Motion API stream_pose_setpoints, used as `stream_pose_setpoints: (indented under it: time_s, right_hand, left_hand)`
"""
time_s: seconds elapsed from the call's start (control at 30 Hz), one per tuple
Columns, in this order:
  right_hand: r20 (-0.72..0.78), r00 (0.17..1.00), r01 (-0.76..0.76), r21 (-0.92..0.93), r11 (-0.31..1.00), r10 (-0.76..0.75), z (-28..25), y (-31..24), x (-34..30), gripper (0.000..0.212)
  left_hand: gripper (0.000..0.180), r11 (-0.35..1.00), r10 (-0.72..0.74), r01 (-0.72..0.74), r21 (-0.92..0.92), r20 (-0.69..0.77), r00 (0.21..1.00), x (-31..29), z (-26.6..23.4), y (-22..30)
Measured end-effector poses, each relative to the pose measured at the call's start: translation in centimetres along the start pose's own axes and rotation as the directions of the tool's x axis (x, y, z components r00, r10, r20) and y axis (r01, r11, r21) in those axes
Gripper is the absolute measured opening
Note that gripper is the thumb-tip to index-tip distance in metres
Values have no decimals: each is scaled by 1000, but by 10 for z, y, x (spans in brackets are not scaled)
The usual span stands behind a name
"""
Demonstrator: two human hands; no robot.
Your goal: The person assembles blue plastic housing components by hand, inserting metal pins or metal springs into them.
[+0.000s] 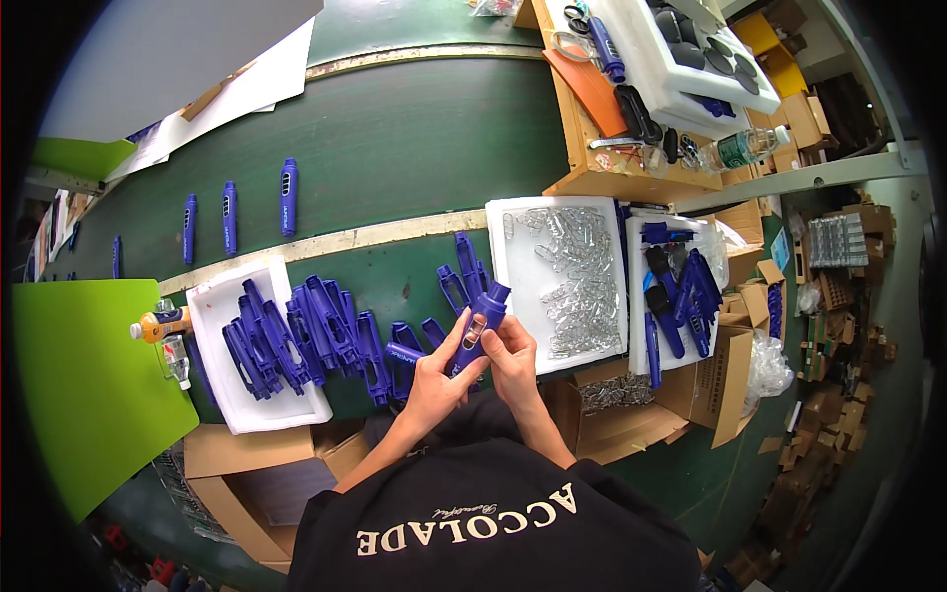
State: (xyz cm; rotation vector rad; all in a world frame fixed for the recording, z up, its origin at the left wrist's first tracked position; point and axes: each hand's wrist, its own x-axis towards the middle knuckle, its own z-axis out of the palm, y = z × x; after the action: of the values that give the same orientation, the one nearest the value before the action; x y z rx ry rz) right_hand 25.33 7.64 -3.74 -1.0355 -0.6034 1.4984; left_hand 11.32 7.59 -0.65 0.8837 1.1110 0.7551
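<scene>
A blue tube-shaped plastic housing (490,302) with a long slot is held tilted in front of my chest. My left hand (436,383) is closed around its lower part, thumb along the side. My right hand (514,357) grips it from the other side, fingers close to the slot. Something clear and shiny shows in the slot; the fingers partly hide it. Just beyond the hands, a few loose blue housings (456,286) lie on the green bench. To the right is a white foam tray (501,237) full of small clear plastic pieces (572,266).
At left, many blue housings (330,321) are heaped in and beside another foam tray (222,409). Farther off, blue pieces (288,197) stand on a green belt (414,128). A tray (639,345) at right carries blue and black parts. Open cartons (631,424) sit below the bench edge.
</scene>
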Motion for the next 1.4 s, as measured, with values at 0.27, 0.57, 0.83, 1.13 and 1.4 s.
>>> stream_pose_setpoints:
  time_s: [0.27, 0.57, 0.83, 1.13, 1.4]
  right_hand:
    - [-39, 989, -143, 57, 988, 145, 0, 21, 25, 32]
    - [-144, 832, -155, -988, 26, -535, -157, 27, 68, 48]
    - [-150, 843, -135, -989, 67, -517, -176, 18, 67, 30]
    - [-420, 892, -11, -393, 919, -168, -118, -5, 54, 16]
    - [-232, 971, -10, -269, 963, -54, -66, -37, 33, 18]
  left_hand:
    - [60, 995, -94, 93, -30, -69, 993, 32, -24, 0]
    - [43, 602, 562, 161, 782, -558, 611, 243, -148, -52]
    - [56, 239, 558, 410, 880, -470, 684, 312, -151, -20]
    - [80, 338, -135, 255, 906, -221, 966, 137, -45, -87]
    - [18, 572, 528, -79, 816, -293, 797, 126, -23, -130]
